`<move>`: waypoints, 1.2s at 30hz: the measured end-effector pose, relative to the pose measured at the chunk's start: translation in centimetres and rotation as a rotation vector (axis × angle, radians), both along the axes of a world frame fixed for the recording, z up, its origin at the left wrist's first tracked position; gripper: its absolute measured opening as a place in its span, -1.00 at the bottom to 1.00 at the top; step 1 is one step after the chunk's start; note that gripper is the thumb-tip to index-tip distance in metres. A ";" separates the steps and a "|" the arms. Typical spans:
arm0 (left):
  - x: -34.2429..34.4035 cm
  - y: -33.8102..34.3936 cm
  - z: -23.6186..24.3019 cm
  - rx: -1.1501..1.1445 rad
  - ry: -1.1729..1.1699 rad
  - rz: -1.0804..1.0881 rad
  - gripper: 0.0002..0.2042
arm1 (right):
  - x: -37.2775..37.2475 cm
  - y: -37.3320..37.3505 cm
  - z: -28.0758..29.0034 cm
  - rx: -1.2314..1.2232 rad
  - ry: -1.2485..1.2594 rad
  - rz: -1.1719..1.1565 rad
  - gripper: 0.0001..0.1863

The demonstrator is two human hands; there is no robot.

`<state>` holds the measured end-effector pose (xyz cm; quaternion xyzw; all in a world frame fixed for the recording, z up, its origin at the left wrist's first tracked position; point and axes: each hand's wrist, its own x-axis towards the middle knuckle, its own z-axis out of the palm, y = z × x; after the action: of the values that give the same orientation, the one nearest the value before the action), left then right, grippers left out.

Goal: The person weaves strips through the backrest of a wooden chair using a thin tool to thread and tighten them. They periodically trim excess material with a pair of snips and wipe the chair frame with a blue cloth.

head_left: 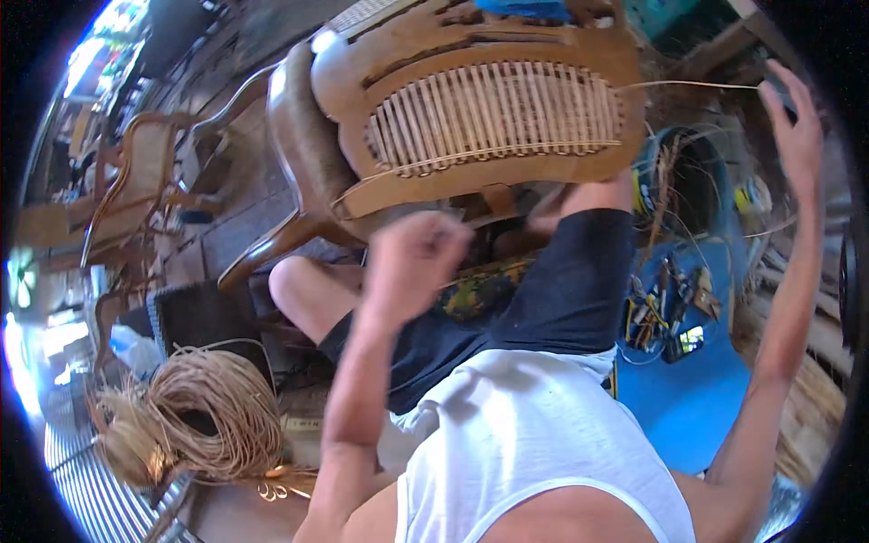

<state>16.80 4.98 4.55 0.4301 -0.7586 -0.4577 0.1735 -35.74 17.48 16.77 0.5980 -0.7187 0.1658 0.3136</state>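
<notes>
Before me leans a brown wooden chair with a carved frame (425, 188) and an oval woven cane panel (498, 113). Pale vertical strands cross the panel, and a strand runs along its lower edge. From its right side a thin cane strand (688, 83) stretches taut to my right hand (798, 136), raised far out to the right and closed on the strand's end. My left hand (418, 258), blurred, is curled like a fist just below the frame's lower edge; what it holds, if anything, is hidden.
A coil of cane (217, 412) lies at lower left. Tools (670, 303) are heaped on a blue surface (692, 394) at right, below a blue-green container (692, 176) with cane scraps. Another wooden chair frame (136, 172) stands at left. My bent legs flank the chair.
</notes>
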 end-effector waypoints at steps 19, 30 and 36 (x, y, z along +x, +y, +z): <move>4.5 2.2 -7.0 0.140 0.473 0.401 -0.91 | 21.5 -1.5 -15.4 0.441 -0.911 0.300 -0.88; 0.4 3.4 -5.7 0.221 0.408 0.078 -0.93 | 32.6 -3.2 -15.0 0.477 -1.138 0.603 -0.50; -0.5 -1.5 -6.0 -0.038 0.221 -0.071 -0.83 | 27.9 -2.0 -14.7 0.525 -0.881 0.512 -0.92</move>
<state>16.30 3.52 -1.46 0.3467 -0.7580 -0.4937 0.2479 -7.88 15.44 2.11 0.6853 -0.6308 0.2862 -0.2249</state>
